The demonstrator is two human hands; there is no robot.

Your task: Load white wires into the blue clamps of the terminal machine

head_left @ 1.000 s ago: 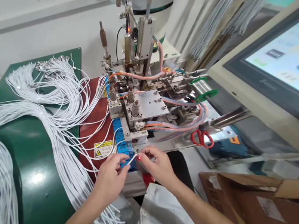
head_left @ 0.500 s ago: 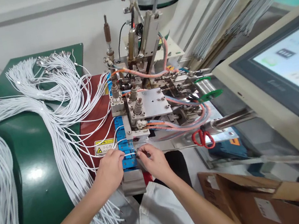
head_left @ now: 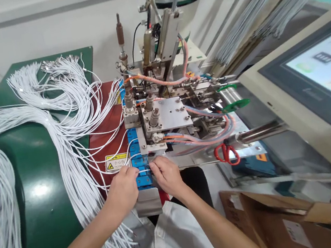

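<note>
My left hand (head_left: 123, 188) pinches a white cable (head_left: 143, 171) at the left side of the blue fixture strip (head_left: 144, 181). The cable lies across a slot of that strip, near its front end. At the strip's right side my right hand (head_left: 168, 176) is closed, thumb and fingers at the cable's tip, which they mostly hide. Further back, more white cables run from the strip's slots to a large bundle of white cables (head_left: 70, 177) on the left. The steel machine (head_left: 171, 112) stands just behind my right hand.
A green tabletop (head_left: 42, 219) bears the bundles. Red-handled scissors (head_left: 227, 154) and a wire spool (head_left: 231, 97) are right of the machine. A screen (head_left: 325, 61) juts in at the right, above a cardboard box (head_left: 281, 223). A yellow warning label (head_left: 117, 162) lies beside the strip.
My right hand's fingers have closed up and turned more knuckles-up at the cable's tip. My left hand has stayed nearly in place on the cable. The view has shifted slightly.
</note>
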